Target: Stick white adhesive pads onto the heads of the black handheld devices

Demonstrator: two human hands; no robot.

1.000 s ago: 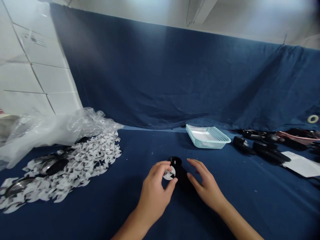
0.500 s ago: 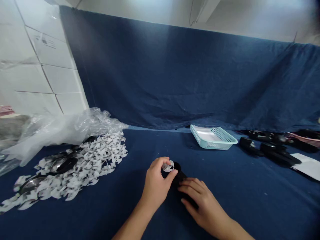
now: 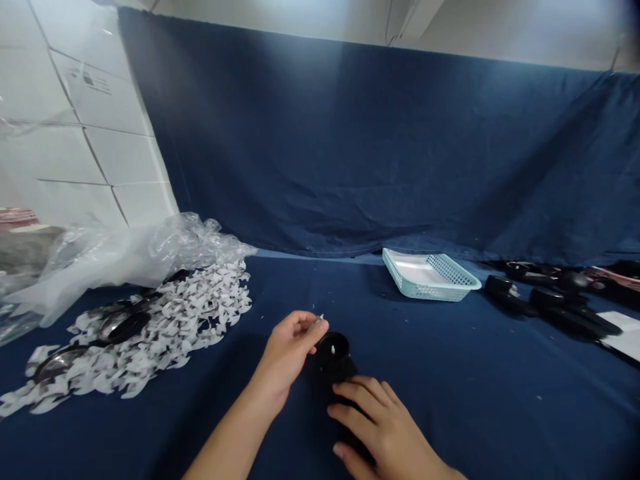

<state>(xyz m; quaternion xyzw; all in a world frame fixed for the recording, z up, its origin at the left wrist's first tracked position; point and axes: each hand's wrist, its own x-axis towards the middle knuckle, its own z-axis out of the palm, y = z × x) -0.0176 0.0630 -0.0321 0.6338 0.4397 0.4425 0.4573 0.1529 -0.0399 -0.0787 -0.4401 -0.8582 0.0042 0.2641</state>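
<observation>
Sticker's off now: my left hand (image 3: 287,347) pinches the white sticker (image 3: 318,321) just lifted off the black part (image 3: 334,352), six o'clock on the cloth (image 3: 450,373); right hand (image 3: 387,427) lies flat, pinning it.

No text is legible. One printed label (image 3: 93,81) sits on a white carton (image 3: 65,100) at the left; its lines are too blurred to read. The black part (image 3: 333,350) and the small white piece (image 3: 318,322) show no readable marking.
</observation>
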